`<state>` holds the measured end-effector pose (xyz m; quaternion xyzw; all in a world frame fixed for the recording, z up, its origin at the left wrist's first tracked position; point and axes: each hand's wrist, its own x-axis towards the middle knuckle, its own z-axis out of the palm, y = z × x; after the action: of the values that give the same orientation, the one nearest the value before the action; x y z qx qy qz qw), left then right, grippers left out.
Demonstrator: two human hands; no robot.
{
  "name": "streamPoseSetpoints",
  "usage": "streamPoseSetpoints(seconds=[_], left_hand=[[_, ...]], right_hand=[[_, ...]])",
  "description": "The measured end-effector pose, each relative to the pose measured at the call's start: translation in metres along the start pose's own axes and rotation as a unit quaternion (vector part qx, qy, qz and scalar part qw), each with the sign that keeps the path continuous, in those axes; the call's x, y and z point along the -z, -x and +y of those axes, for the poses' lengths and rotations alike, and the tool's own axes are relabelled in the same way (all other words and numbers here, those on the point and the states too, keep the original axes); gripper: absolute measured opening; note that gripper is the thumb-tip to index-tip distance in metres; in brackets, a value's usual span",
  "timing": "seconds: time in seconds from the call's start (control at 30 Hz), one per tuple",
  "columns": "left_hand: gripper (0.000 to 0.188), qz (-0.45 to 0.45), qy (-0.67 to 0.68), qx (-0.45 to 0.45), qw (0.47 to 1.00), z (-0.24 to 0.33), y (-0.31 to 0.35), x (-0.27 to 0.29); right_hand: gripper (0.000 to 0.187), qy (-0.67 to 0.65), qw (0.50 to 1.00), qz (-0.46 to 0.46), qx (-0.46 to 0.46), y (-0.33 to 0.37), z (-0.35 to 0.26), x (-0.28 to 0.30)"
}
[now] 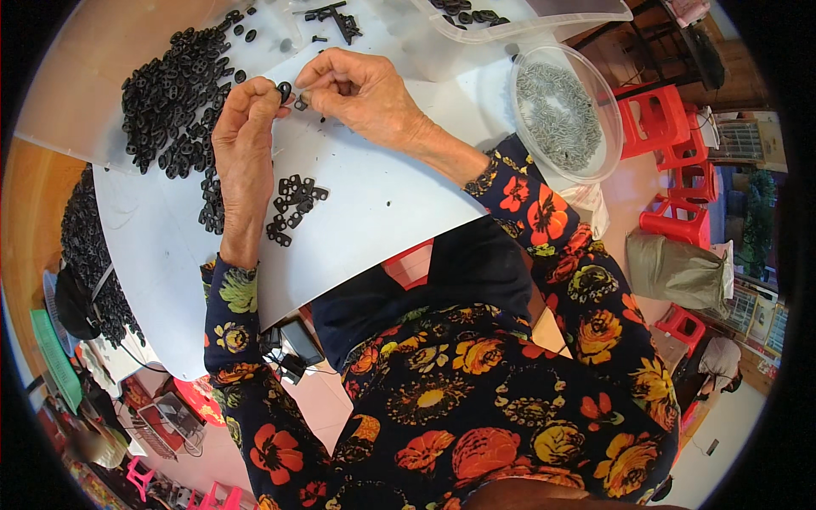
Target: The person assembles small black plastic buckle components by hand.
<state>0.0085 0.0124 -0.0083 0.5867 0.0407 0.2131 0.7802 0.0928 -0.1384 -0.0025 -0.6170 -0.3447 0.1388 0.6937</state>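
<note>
My left hand (pixel 244 136) is closed, pinching a small black oval plastic part (pixel 285 87) between thumb and fingertips above the white table. Close beside it, my right hand (pixel 365 93) pinches a tiny black plastic piece (pixel 300 104) between thumb and forefinger. The two pieces are near each other; whether they touch I cannot tell. Left of my left hand lies a heap of black plastic parts (pixel 170 98). A small cluster of similar black parts (pixel 296 202) rests just right of my left wrist.
A clear round tub (pixel 605 127) full of small silvery metal pieces stands by my right forearm. A clear plastic bin (pixel 544 27) with black parts sits at the far edge. Another dark heap (pixel 89 255) lies beyond the table's left side. Red stools (pixel 650 123) stand at the right.
</note>
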Motion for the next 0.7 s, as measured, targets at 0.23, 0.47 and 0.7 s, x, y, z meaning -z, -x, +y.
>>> streamPoseSetpoints(seconds=[0.23,0.47,0.7], left_hand=[[0.013,0.009,-0.049,0.014,0.999,0.0028,-0.0004,-0.0006],[0.013,0.005,0.107,0.08,0.991,-0.0047,-0.0035,0.0033],[0.013,-0.008,0.125,0.073,0.989,-0.006,-0.0033,0.0065]], right_hand=[[0.013,0.022,1.0,-0.003,0.002,0.0005,-0.0017,0.0014],[0.012,0.034,0.999,0.001,-0.011,0.0007,-0.0034,0.0023],[0.011,0.027,1.0,0.002,-0.005,0.0009,-0.0051,-0.0002]])
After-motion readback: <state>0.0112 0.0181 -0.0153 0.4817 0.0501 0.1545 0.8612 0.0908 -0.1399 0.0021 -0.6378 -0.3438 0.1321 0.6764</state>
